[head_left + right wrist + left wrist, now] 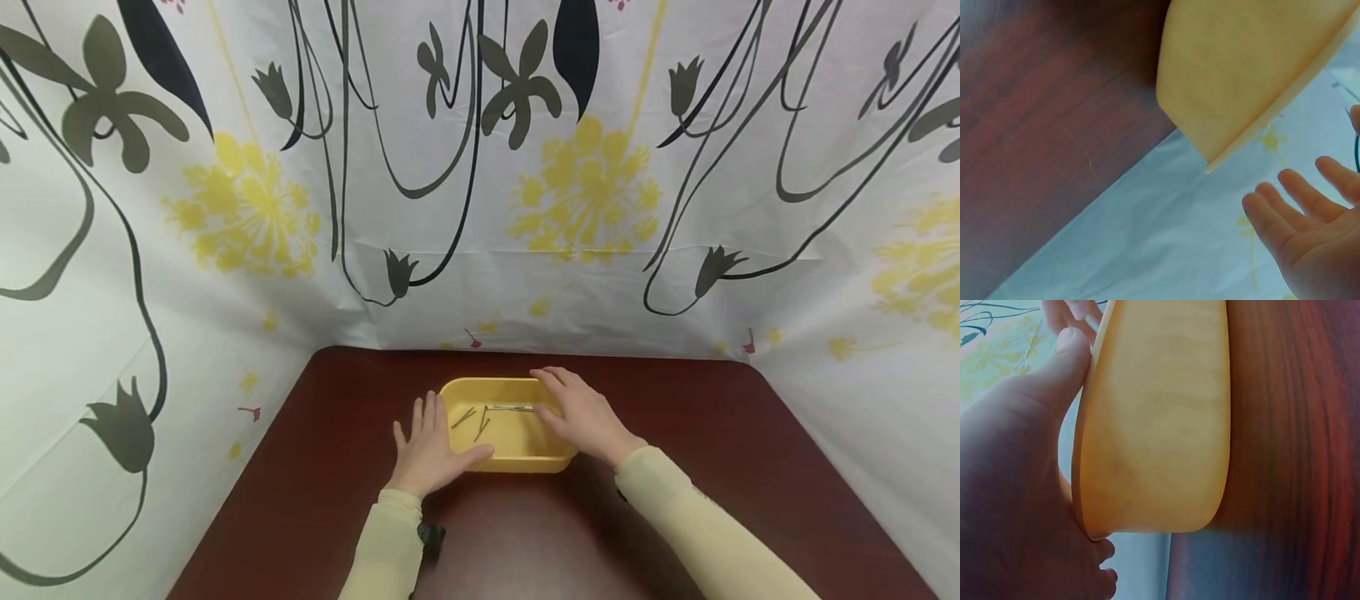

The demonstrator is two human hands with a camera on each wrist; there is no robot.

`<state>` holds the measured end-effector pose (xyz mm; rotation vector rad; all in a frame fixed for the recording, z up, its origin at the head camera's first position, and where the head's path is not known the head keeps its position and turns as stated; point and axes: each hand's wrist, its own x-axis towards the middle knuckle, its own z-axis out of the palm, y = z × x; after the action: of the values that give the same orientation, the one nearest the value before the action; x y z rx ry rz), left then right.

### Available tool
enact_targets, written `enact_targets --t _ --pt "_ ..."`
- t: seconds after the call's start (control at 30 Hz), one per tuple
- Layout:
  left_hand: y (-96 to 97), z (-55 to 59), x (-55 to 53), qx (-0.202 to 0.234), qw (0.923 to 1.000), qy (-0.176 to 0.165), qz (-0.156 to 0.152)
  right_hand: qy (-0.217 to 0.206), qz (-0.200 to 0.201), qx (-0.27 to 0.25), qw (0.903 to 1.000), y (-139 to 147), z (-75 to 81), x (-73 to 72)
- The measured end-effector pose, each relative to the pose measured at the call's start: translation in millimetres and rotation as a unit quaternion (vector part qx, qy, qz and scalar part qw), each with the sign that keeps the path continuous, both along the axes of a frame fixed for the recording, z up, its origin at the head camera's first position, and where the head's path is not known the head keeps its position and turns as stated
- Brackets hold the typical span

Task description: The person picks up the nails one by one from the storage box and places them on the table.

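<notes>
A yellow plastic bin [525,446] with rounded corners sits on the dark red table. Several thin metal pieces lie inside it: two narrow V-shaped ones [463,417] toward the left and a longer silvery one [512,408] near the far side. My left hand [429,454] is spread at the bin's left end, its thumb reaching over the near rim; in the left wrist view that thumb [1071,359] lies along the rim. Over the right end hovers my right hand [588,414], fingers loosely extended. The right wrist view shows its fingers [1300,194] apart from the bin wall.
The dark red wooden table [517,533] spreads around the bin. A white cloth [465,208] with grey and yellow flower prints hangs behind it and along both sides. A small black device [431,537] is strapped at the left wrist.
</notes>
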<state>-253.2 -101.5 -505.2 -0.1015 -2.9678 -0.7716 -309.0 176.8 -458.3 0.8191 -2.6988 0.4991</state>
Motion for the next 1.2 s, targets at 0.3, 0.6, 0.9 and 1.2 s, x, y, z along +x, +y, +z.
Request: enact_targets --t 0.3,0.6,0.9,1.2 --pt "-0.2 -0.9 -2.5 -0.007 1.0 -0.001 0.0 -0.028 0.021 0.107 0.9937 -13 -5.3 -25.6" --pt "-0.3 0.1 -5.4 -0.014 0.9998 -0.01 -0.004 -0.011 0.036 0.157 0.9868 -21 -11.2 -37.2" --pt "-0.1 0.9 -6.4 -0.012 0.9998 -0.014 -0.009 -0.039 0.046 0.202 0.9776 -30 -16.1 -44.3" --pt "0.2 4.5 -5.8 -0.01 0.9995 -0.026 -0.014 0.025 0.057 0.203 0.9771 -41 -27.9 -50.8"
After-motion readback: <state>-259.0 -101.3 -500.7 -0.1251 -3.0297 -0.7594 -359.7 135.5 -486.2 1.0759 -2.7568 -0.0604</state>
